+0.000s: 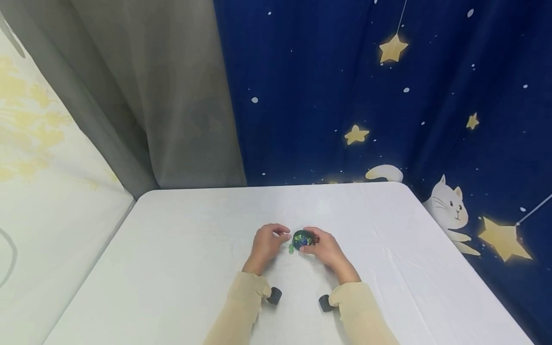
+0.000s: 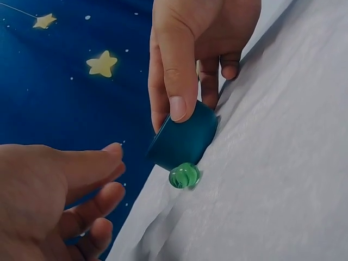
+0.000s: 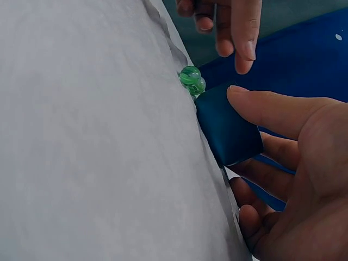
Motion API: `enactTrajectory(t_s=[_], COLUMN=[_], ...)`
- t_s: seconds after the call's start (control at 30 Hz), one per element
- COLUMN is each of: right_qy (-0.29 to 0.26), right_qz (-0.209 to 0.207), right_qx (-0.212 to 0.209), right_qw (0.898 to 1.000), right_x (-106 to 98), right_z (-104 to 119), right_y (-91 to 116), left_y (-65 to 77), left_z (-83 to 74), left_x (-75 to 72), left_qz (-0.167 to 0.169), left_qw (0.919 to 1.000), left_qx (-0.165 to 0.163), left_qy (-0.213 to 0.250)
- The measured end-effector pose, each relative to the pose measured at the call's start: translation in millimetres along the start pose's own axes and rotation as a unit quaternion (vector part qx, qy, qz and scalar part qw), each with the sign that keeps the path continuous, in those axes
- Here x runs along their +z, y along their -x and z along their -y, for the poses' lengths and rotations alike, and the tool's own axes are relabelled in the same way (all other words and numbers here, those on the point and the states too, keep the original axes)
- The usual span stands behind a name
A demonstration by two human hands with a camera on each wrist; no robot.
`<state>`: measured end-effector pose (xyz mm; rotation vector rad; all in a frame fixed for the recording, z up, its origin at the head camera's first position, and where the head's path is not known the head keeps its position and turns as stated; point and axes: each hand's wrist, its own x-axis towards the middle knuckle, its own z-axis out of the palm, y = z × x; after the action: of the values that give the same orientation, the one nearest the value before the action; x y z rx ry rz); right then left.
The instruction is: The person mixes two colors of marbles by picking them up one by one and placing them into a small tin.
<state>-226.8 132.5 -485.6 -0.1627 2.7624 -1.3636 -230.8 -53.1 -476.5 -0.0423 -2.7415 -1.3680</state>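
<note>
A small dark teal cup (image 1: 297, 235) sits on the white table with several green and blue marbles (image 1: 304, 241) inside. My right hand (image 1: 326, 247) grips it from the right, thumb on the near side and fingers round the far side. In the left wrist view the cup (image 2: 185, 140) looks smooth and straight-walled. Two clear green marbles (image 3: 191, 79) with swirls lie on the table close by the cup's left side. My left hand (image 1: 268, 243) hovers just left of those marbles, its thumb and fingers loosely bent, with nothing visible between them.
The white cloth-covered table (image 1: 181, 249) has some creases. Behind it hang a grey curtain (image 1: 189, 120) and a dark blue curtain (image 1: 310, 96) with stars and a cat. Both cream sleeves carry a black wrist device, one on the left (image 1: 274, 295).
</note>
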Motion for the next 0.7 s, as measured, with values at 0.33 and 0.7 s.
enactTrajectory(t_s=[0.33, 0.7], right_qy=[-0.006, -0.011], right_qz=[-0.003, -0.002], right_qx=[-0.009, -0.006], right_qw=[1.000, 1.000], right_x=[-0.2, -0.8], right_z=[-1.9, -1.6], right_y=[-1.0, -0.5], left_y=[1.2, 2.9], left_z=[2.1, 5.1], left_x=[-0.6, -0.2], left_qz=[0.052, 0.064], left_qw=[0.9986, 0.9954], left_qx=[-0.002, -0.020], left_qy=[-0.010, -0.068])
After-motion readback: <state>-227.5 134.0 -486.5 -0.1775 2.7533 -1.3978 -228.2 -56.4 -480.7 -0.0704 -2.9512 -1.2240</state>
